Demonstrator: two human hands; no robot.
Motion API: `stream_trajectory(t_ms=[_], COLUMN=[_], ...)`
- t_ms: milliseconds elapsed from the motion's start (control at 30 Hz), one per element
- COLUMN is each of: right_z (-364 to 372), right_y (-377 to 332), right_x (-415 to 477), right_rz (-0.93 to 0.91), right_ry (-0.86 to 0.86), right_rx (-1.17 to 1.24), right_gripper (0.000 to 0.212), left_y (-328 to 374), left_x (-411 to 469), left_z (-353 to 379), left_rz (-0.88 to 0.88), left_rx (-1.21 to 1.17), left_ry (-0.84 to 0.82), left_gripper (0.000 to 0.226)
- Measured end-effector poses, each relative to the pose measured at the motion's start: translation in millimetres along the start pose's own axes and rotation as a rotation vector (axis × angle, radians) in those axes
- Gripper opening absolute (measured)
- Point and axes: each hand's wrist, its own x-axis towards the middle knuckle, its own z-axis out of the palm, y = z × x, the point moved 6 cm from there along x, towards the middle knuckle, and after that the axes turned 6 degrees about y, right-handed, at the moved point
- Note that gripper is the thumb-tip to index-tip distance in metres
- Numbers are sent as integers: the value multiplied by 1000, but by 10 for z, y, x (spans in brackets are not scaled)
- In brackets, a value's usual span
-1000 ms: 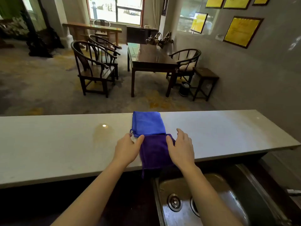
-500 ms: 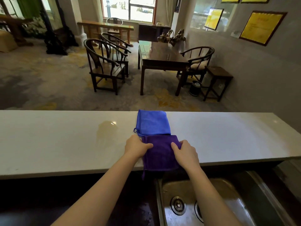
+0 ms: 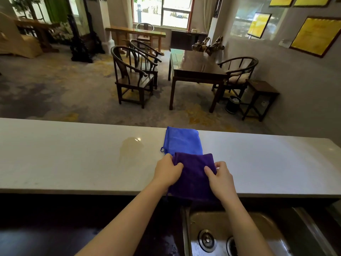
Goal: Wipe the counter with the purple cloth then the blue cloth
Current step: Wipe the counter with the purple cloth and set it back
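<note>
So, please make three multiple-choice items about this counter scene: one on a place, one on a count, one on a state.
1. Where does the blue cloth lie?
A. in the sink
B. on the counter, beyond the purple cloth
C. on a chair

2. How many cloths are on the counter?
A. one
B. two
C. three

3. What are the hands doing?
A. resting apart from the cloths
B. holding the blue cloth
C. gripping the purple cloth

Key: 1 B, it touches the purple cloth's far edge. 2 B, one blue, one purple. 3 C, left hand and right hand pinch its sides.
</note>
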Motion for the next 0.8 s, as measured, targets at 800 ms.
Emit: stream_trajectory(t_ms=[800], right_z=[917], right_y=[-772], right_x=[-544], right_rz=[-136], right_ry=[-128], right_rx=[260], right_gripper=[17], left_y=[-617], left_x=[-197], left_z=[-1287], left_rz=[120], left_rx=[-209], left_ry=[262], left_gripper=[17])
